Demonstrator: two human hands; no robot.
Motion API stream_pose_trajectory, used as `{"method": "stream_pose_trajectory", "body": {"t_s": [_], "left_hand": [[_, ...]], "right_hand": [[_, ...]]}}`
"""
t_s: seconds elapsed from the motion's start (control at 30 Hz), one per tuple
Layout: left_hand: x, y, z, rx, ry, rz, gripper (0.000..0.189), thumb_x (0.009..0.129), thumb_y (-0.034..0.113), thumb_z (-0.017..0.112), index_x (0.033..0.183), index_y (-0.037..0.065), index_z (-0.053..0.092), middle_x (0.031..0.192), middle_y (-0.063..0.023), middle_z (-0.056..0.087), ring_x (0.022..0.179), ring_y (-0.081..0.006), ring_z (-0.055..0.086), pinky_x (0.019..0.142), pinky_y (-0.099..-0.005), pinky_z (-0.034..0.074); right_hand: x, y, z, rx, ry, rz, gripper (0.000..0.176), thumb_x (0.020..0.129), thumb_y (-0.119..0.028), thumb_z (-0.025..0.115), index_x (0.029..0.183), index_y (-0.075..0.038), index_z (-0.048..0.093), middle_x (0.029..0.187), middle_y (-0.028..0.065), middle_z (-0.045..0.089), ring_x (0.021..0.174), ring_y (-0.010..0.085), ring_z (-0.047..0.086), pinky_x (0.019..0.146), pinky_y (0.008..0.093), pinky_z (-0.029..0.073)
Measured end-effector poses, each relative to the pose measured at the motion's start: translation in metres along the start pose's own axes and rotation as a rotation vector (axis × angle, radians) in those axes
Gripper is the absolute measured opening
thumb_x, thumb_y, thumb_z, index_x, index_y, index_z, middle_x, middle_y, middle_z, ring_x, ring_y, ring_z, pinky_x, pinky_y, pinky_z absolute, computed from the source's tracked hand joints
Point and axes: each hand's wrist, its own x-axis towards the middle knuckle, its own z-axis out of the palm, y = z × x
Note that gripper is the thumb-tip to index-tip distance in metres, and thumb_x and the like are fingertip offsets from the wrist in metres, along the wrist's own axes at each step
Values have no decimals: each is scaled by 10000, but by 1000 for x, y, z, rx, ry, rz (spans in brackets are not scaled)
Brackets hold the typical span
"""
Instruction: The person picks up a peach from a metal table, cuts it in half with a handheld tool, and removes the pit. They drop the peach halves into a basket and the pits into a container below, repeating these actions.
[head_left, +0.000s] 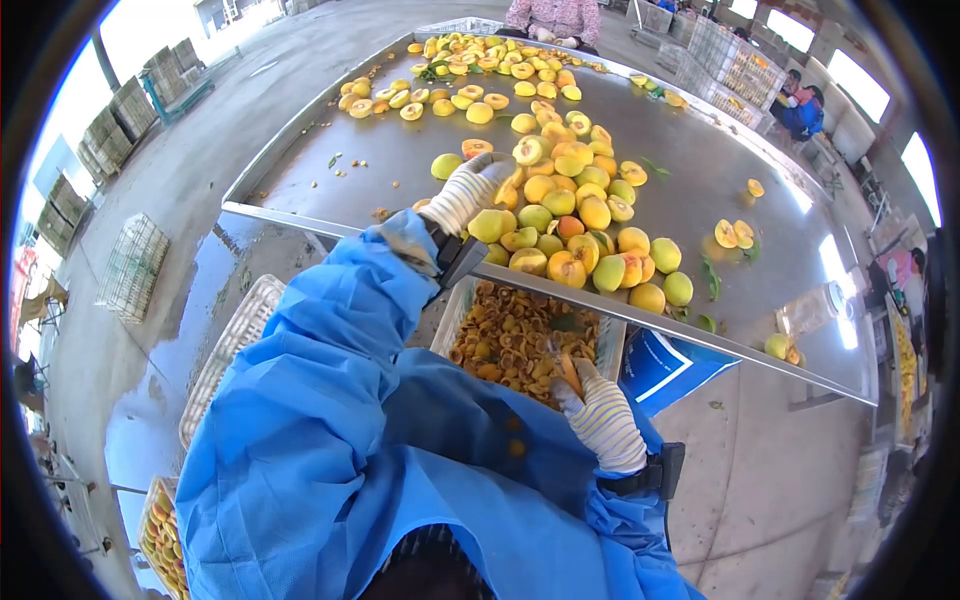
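Your table [330, 190] is smooth sheet metal, grey and glossy, with a raised straight rim and streaks of light on its right side. On it lies a loose heap of round fruit [565, 200], yellow to green with some blushed orange; many are halves, showing flat, moist-looking cut faces with a hollow at the centre. More halves [480, 70] spread along the far end. A clear, cylindrical container [812, 308] lies near the right edge.

Your gloves are knitted, white with thin stripes, and your sleeves [320, 320] are crinkled, thin blue fabric. Your left hand [472, 192] reaches over the near rim to the heap's left edge, fingers bent against the fruit; whether they grip a piece, you cannot tell from this angle. The heap sits just beyond and to the right of that hand.

Your right hand [606, 425] is lower, its fingers closed around a slim orange-brown object [571, 374], whose far end is unclear. It hangs above a pale crate [612, 345] filled with wrinkled, curled brown-orange scraps [500, 335], below the table's near edge.
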Motion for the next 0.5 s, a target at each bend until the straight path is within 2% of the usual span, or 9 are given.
{"method": "stream_pose_trajectory", "body": {"t_s": [0.03,0.1,0.13,0.2,0.27,0.3,0.37,0.4,0.5], "left_hand": [[-21,17,0,-495,-34,-170,381,925,381,620,1189,106,607,1075,-96,686,869,-190,692,675,-300,578],[-65,36,2,-758,-191,-233,447,923,457,609,1192,101,597,1086,-96,686,832,-199,699,639,-331,600],[-90,45,17,-759,-84,-213,540,914,523,588,1215,75,581,1064,-103,695,777,-201,701,586,-306,587],[-118,34,27,-641,-134,-196,662,908,626,512,1221,48,588,1024,-101,702,702,-180,685,541,-269,553],[-143,29,37,-527,-212,-243,746,902,692,446,1192,25,613,1002,-88,695,757,-158,671,602,-254,537],[-152,29,50,-532,-160,-244,775,906,707,413,1181,11,613,1025,-82,677,895,-149,652,744,-263,534],[-165,21,60,-469,-219,-150,768,917,703,391,1178,16,615,1067,-82,660,998,-144,619,873,-284,508],[-171,19,65,-499,-224,-163,691,935,648,423,1172,28,615,1057,-75,664,976,-137,628,864,-276,515],[-178,18,77,-569,-247,-211,530,972,531,490,1148,48,619,1033,-62,672,927,-123,644,842,-258,527]], "right_hand": [[1,-5,2,72,21,-5,370,932,-352,587,1104,-26,552,795,240,641,769,444,625,657,490,479],[3,-19,-1,211,55,-7,339,936,-319,594,1100,-25,553,761,223,633,730,427,632,621,470,479],[3,-31,-3,299,55,3,297,939,-273,601,1100,-29,550,712,194,615,670,388,636,578,434,474],[4,-44,-1,342,109,-35,289,941,-266,598,1101,-31,547,694,183,606,647,366,636,572,418,474],[4,-50,5,371,179,-77,276,941,-264,598,1089,-38,542,688,181,606,627,373,625,563,421,475],[3,-51,7,309,193,-96,273,939,-264,600,1084,-40,540,693,186,609,633,380,625,561,428,477],[3,-52,9,183,220,-141,269,935,-264,604,1074,-43,538,704,196,616,645,394,625,557,444,480],[3,-52,13,99,282,-196,251,925,-261,614,1044,-57,530,714,203,624,651,407,623,551,471,486],[-1,-50,15,-98,324,-197,233,918,-255,621,1016,-68,522,702,196,622,627,404,624,539,477,492]]}}
